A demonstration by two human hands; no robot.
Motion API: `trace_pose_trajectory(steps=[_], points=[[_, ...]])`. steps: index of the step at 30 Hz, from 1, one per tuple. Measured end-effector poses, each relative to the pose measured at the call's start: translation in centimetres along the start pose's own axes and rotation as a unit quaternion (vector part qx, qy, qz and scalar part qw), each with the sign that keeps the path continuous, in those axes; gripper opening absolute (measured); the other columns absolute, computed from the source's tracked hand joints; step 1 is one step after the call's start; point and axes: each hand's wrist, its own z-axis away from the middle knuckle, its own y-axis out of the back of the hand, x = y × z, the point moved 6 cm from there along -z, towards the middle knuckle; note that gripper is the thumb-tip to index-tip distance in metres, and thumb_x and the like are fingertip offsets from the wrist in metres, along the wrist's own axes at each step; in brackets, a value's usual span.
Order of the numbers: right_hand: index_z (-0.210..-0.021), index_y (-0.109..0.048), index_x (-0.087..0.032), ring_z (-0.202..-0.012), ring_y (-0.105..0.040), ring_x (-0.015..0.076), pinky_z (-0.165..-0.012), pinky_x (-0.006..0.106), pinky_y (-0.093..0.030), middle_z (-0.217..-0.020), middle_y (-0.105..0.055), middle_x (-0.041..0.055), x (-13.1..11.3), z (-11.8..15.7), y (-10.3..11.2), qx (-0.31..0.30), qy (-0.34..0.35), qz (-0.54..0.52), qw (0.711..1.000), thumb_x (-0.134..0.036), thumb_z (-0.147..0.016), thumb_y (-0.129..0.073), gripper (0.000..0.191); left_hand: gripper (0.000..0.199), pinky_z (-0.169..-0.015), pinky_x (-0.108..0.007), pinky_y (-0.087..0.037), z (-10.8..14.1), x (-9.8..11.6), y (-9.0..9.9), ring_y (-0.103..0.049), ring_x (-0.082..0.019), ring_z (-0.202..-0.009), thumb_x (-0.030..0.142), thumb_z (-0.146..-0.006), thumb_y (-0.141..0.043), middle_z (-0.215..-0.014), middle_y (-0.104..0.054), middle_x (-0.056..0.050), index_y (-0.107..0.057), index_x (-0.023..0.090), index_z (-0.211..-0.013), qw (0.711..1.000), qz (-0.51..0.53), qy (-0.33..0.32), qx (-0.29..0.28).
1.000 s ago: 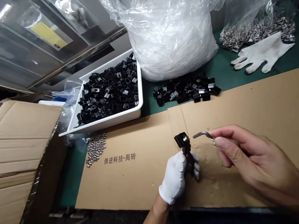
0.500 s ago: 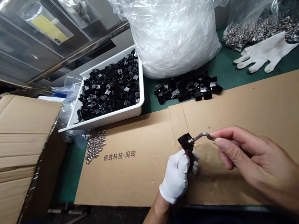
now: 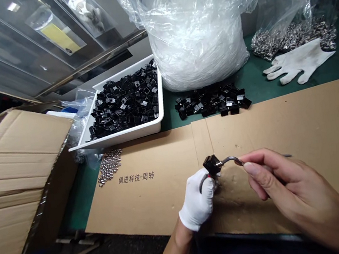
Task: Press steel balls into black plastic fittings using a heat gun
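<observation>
My left hand (image 3: 196,201), in a white glove, is closed around a dark tool with a curved handle (image 3: 203,182) that looks like pliers. Above the glove sits a small black block-shaped part (image 3: 212,165), which the tool seems to grip; the contact is hidden. My bare right hand (image 3: 277,177) pinches a bent metal hex key (image 3: 231,159). Its tip meets a small silver piece (image 3: 220,164) at the black part's right side. The key's far end sticks out behind my fingers.
Cardboard (image 3: 161,204) covers the bench. Small metal pieces (image 3: 110,166) lie at its left. Behind are a white tray (image 3: 117,139) of black parts, a loose pile (image 3: 213,102), a large plastic bag (image 3: 199,47), a glove (image 3: 301,62) and bagged metal pieces (image 3: 295,35). A carton (image 3: 20,164) stands left.
The black part has tilted, and the tool's curved handle now shows beside my left thumb. My right hand has dropped slightly, and the hex key's far end has come into view.
</observation>
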Motion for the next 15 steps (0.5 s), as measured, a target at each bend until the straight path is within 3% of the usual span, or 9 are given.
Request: trace_pose_trajectory(steps=[8, 15], points=[[-0.117, -0.06, -0.026, -0.057, -0.052, 0.0073, -0.053, 0.014, -0.043, -0.069, -0.054, -0.0064, 0.3, 0.4, -1.1, 0.05, 0.018, -0.043, 0.998, -0.035, -0.114, -0.051, 0.013, 0.061, -0.067, -0.029, -0.044, 0.4, 0.2, -1.5, -0.055, -0.016, -0.068, 0.066, -0.105, -0.034, -0.076, -0.061, -0.005, -0.064, 0.015, -0.089, 0.992, 0.112, 0.06, 0.0], [-0.113, -0.06, -0.024, -0.057, -0.052, 0.008, -0.054, 0.014, -0.045, -0.068, -0.053, -0.0054, 1.1, 0.5, -2.3, 0.089, 0.019, -0.091, 0.992, -0.033, -0.114, -0.05, 0.014, 0.064, -0.059, -0.027, -0.044, 1.1, -0.2, -3.6, -0.053, -0.014, -0.058, 0.07, -0.103, -0.031, -0.071, -0.06, -0.003, -0.063, 0.016, -0.095, 0.969, 0.212, 0.13, 0.009]])
